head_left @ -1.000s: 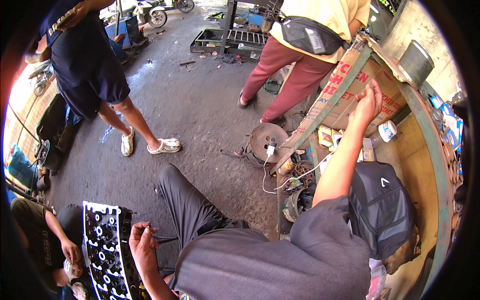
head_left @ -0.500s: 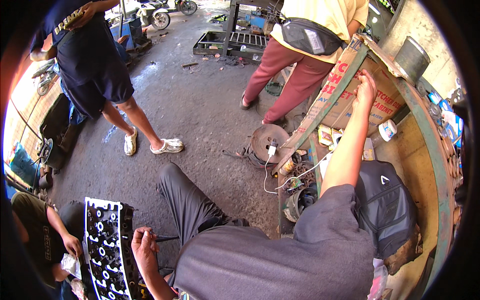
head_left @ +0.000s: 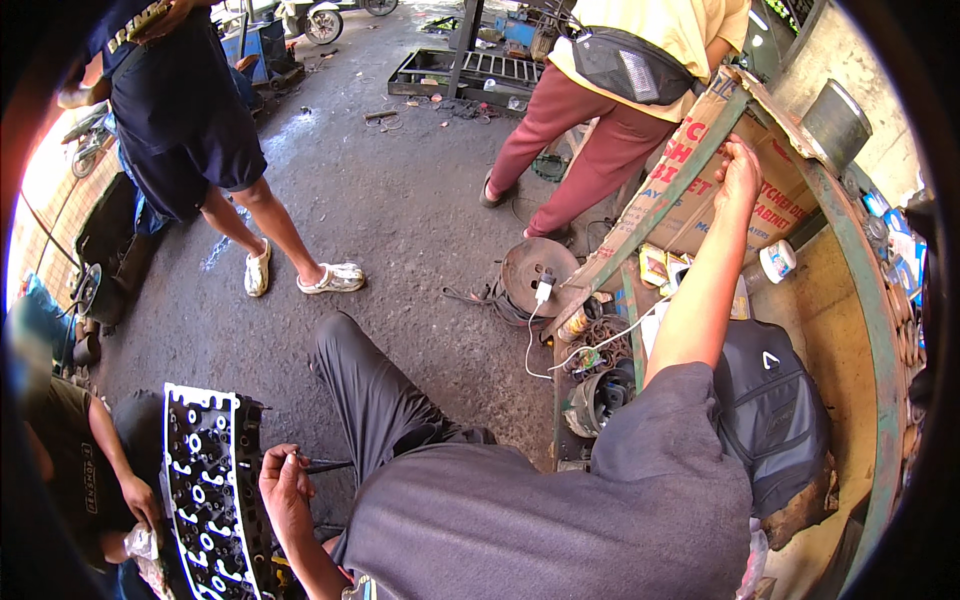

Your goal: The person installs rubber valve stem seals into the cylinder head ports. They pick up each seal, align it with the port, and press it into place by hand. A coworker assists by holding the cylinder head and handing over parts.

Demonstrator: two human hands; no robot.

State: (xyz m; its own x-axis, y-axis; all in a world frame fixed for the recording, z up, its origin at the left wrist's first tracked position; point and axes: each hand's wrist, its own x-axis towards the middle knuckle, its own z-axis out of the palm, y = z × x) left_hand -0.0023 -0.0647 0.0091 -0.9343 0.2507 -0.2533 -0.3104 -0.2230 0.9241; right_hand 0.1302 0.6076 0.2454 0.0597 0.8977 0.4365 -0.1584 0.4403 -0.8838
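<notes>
My left hand [head_left: 287, 490] is closed in a pinch beside the dark engine cylinder head [head_left: 213, 490], which has pale machined edges and rings. A small dark bit shows at its fingertips, too small to name. My right arm stretches out to the shelf, where my right hand [head_left: 738, 172] has its fingers curled together in front of a printed cardboard sheet [head_left: 690, 215], close to the green metal shelf bar [head_left: 672, 190]. What those fingers hold, if anything, is hidden.
A person at left [head_left: 105, 480] holds a pale crumpled packet beside the cylinder head. Two others stand ahead, one in dark shorts [head_left: 195, 130], one in maroon trousers [head_left: 590, 150]. A backpack [head_left: 775, 410], a white charger on a cable [head_left: 544, 288] and a metal pot [head_left: 836, 122] are at right.
My right hand has shifted slightly right along the cardboard. My left hand stays pinched beside the cylinder head. The view has tilted a little, and the person at left has leaned slightly.
</notes>
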